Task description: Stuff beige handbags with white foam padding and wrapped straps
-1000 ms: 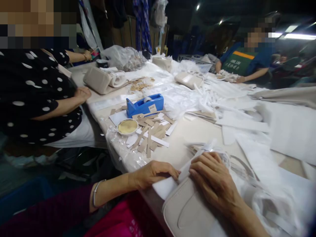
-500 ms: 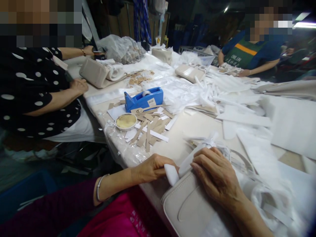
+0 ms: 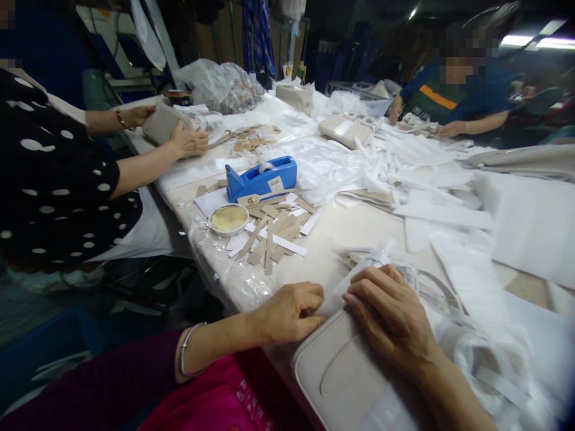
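Note:
A cream bag [image 3: 336,371] with stitched edges lies at the table's near edge. White wrapping [image 3: 335,299] runs along its far side. My left hand [image 3: 290,311] is at the bag's left end, fingers curled and pinched at the wrapping's end; what lies between the fingertips is too small to make out. Over the bag's top edge rests my right hand [image 3: 389,317], its fingers bent round the white wrapping and pressing it against the bag. Clear plastic and a thin strap show beyond the right hand.
Beyond my hands are a blue tape dispenser [image 3: 263,179], a round dish of yellowish stuff [image 3: 229,219] and scattered beige strips [image 3: 269,239]. White foam sheets [image 3: 534,221] cover the right. Two people handle items across the table, one holding a bag [image 3: 166,124].
The white flap by my left fingers has gone from sight, and that hand has turned slightly. The person at left has leaned in and taken hold of a bag. The person opposite has bent lower.

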`<action>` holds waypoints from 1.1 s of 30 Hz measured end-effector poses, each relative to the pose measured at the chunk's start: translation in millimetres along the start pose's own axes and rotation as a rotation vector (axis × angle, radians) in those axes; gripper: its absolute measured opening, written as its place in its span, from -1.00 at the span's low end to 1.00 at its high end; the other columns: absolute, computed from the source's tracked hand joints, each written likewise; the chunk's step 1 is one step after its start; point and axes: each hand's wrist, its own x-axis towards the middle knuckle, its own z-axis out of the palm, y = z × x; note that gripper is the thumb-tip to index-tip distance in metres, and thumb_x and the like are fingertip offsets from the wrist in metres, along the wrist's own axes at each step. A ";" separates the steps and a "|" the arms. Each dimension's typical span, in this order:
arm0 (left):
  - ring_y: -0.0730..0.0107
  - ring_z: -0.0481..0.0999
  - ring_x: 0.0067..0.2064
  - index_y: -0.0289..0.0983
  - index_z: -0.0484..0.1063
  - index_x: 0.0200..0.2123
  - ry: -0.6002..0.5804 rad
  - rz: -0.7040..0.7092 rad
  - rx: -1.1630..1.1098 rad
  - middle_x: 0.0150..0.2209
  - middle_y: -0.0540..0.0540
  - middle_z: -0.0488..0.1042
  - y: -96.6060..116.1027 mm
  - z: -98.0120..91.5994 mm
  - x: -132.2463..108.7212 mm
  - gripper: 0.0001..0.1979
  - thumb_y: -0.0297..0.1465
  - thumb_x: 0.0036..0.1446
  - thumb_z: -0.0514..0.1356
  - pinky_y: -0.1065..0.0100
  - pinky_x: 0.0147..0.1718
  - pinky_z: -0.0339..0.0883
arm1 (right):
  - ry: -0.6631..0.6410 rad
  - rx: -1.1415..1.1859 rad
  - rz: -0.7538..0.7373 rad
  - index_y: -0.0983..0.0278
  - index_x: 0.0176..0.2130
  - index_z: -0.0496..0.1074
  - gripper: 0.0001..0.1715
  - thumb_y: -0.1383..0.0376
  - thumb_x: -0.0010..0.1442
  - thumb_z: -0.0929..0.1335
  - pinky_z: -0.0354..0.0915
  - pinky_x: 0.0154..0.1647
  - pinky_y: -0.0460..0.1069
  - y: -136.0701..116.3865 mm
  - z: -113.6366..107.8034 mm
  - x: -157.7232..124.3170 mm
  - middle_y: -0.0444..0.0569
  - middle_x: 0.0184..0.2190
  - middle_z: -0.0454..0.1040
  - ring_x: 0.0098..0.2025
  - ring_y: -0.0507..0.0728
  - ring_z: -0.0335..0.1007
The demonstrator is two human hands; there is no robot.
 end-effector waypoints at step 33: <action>0.02 0.16 0.25 -0.31 0.07 0.23 0.042 -0.195 -0.379 0.21 -0.23 0.23 7.5 26.1 20.8 -0.23 -0.23 0.00 0.28 0.10 0.26 -0.02 | 0.160 0.100 0.101 0.24 -0.17 0.35 -0.77 0.37 0.28 0.16 0.22 -0.12 0.02 3.3 -10.8 13.9 -0.02 -0.26 0.35 -0.19 0.08 0.27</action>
